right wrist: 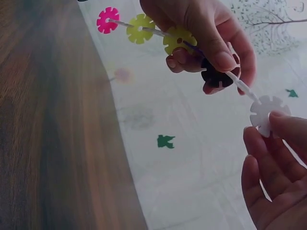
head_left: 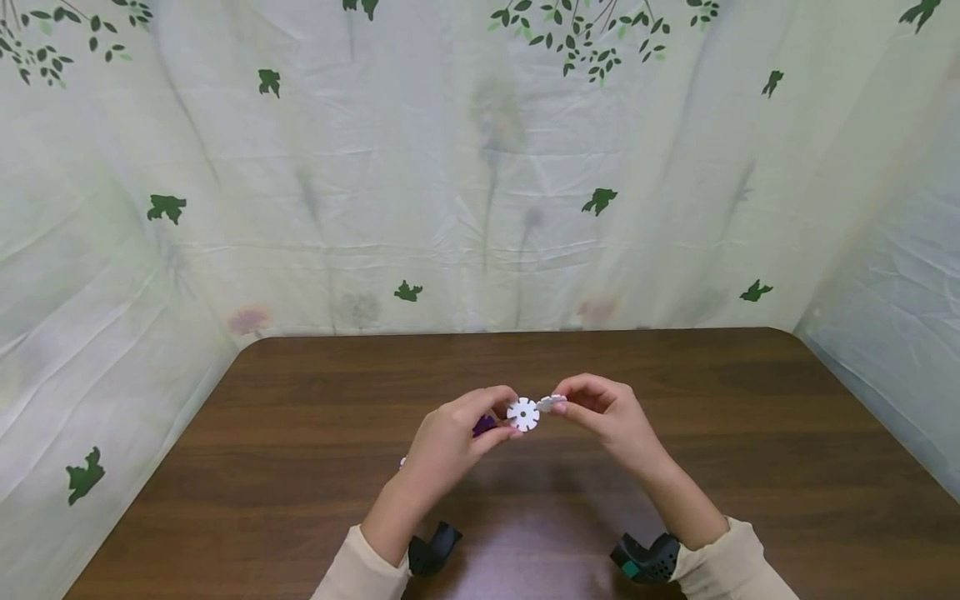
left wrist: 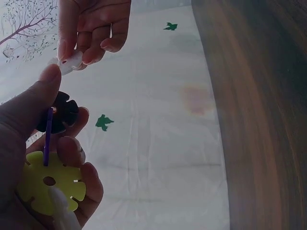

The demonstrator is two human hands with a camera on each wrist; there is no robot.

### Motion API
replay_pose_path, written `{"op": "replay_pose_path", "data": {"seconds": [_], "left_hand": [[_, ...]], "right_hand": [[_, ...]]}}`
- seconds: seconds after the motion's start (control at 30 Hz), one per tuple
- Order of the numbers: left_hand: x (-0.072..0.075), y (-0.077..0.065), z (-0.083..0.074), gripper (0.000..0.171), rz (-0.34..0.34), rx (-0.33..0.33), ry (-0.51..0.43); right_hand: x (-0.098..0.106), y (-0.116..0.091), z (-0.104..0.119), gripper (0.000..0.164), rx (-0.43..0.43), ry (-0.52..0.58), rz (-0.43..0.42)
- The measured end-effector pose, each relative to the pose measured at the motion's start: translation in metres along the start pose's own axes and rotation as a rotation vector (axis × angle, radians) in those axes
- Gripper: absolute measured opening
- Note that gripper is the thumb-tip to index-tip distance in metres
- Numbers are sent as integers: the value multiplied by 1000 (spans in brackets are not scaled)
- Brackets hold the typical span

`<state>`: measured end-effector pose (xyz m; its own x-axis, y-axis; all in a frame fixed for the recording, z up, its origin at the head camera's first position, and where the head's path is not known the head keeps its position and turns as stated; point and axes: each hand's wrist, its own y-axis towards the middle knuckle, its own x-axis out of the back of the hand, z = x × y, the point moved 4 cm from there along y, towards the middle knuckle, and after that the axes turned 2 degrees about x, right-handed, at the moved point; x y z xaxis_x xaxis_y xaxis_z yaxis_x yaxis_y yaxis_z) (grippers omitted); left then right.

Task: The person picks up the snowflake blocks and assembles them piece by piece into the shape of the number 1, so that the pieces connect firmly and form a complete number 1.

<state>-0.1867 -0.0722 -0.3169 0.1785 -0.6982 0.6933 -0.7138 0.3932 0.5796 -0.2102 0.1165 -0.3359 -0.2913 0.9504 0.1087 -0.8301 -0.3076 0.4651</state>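
Observation:
My left hand [head_left: 446, 433] holds a chain of notched plastic discs, pinching it near its front end. In the right wrist view the chain runs from a pink disc [right wrist: 103, 25] through yellow-green discs [right wrist: 147, 24] and edge-on pieces to a black disc [right wrist: 216, 79]. A purple disc [left wrist: 47, 143] shows edge-on in the left wrist view. At the front end a white disc [head_left: 529, 421] faces the head camera. Between thumb and fingers, my right hand [head_left: 618, 417] pinches another white disc [right wrist: 261, 115], its edge right at the first one's rim. Fingers partly cover the chain.
Both hands are above a brown wooden table [head_left: 315, 400]. Behind and beside it hangs a pale curtain [head_left: 420, 183] with green leaf and bird prints. A dark device is strapped at each wrist, the right one [head_left: 648, 558] with a green mark.

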Motion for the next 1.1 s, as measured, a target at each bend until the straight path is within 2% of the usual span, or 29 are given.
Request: {"op": "replay_pose_path", "data": {"seconds": [0.27, 0.47, 0.7, 0.87, 1.0, 1.1], "left_hand": [[-1, 0, -1, 32, 3, -6, 14], [-1, -1, -2, 32, -26, -38, 48], [-3, -2, -3, 29, -37, -65, 43], [-4, -2, -3, 29, -30, -47, 29], [-6, -1, -2, 31, 6, -15, -30], [-10, 0, -1, 33, 55, 6, -141]], "right_hand": [[-1, 0, 2, 13, 81, -2, 49], [-2, 0, 4, 13, 138, -29, 50], [-6, -1, 3, 13, 169, -41, 39], [-7, 0, 3, 12, 165, -37, 26], [-7, 0, 1, 12, 161, -17, 21], [-5, 1, -1, 13, 151, 12, 10]]}}
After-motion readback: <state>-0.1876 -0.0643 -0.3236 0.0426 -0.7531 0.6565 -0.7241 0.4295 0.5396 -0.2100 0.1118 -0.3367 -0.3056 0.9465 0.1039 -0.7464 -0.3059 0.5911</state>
